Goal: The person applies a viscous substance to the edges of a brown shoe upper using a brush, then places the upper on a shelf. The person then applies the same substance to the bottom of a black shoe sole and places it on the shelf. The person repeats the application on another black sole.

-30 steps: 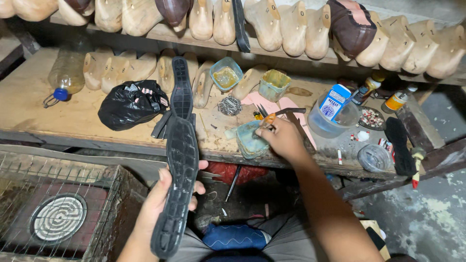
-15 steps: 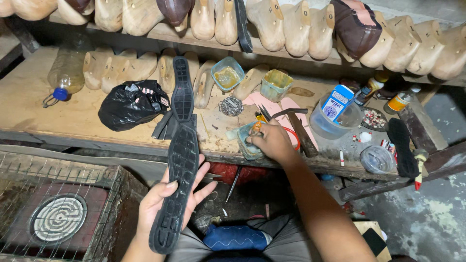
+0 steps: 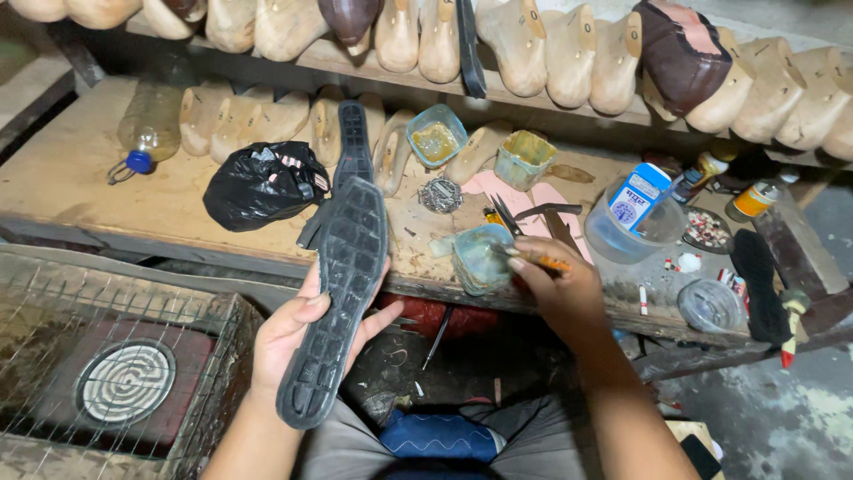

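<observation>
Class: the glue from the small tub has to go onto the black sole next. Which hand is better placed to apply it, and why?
Probably the right hand: it grips an orange-handled brush at the small translucent tub. The left hand is occupied holding the long black rubber sole.

Black ridged shoe sole (image 3: 336, 298) upright in left hand (image 3: 298, 333), orange-handled brush (image 3: 533, 260)

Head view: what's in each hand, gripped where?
Left hand: black rubber shoe sole, cradled along its lower half. Right hand: orange-handled brush, pinched by the handle over the small pot.
</observation>
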`<state>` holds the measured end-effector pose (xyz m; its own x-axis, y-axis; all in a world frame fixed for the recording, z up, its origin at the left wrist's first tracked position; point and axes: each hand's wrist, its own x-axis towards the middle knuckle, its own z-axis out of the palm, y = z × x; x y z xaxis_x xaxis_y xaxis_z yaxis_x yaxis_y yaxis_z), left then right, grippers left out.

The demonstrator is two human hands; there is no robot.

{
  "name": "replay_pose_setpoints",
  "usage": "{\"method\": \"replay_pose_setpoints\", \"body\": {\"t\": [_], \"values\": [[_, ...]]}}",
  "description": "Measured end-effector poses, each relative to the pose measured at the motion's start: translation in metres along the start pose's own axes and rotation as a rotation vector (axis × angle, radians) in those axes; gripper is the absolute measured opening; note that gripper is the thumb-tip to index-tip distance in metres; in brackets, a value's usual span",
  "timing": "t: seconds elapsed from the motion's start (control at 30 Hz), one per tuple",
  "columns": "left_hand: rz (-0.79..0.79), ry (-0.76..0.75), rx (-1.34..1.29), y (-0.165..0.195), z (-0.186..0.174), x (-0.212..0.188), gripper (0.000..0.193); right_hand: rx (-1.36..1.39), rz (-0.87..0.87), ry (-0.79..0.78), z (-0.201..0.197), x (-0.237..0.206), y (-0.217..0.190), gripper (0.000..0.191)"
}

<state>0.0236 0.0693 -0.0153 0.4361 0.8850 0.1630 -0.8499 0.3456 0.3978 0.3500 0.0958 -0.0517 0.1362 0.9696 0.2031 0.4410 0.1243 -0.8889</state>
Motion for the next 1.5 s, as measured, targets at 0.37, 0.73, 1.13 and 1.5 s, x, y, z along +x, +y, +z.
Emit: {"method": "replay_pose_setpoints", "body": {"t": [0.37,0.73,1.13,1.5], "values": [[-0.089,-0.119,0.073,-0.011,0.026,0.015,0.086,0.456,-0.423,-0.31,0.008,-0.075,-0.102,0.021],[-0.08,-0.083,0.145,-0.01,0.046,0.015,0.092,0.269,-0.495,-0.348,0.016,-0.072,-0.12,0.02],[-0.072,-0.068,0.015,-0.01,0.04,0.023,0.092,0.407,-0.273,-0.389,0.02,-0.092,-0.126,0.022],[0.037,-0.156,0.006,-0.007,0.04,0.037,0.09,0.404,-0.305,-0.359,0.029,-0.097,-0.131,0.026]]}}
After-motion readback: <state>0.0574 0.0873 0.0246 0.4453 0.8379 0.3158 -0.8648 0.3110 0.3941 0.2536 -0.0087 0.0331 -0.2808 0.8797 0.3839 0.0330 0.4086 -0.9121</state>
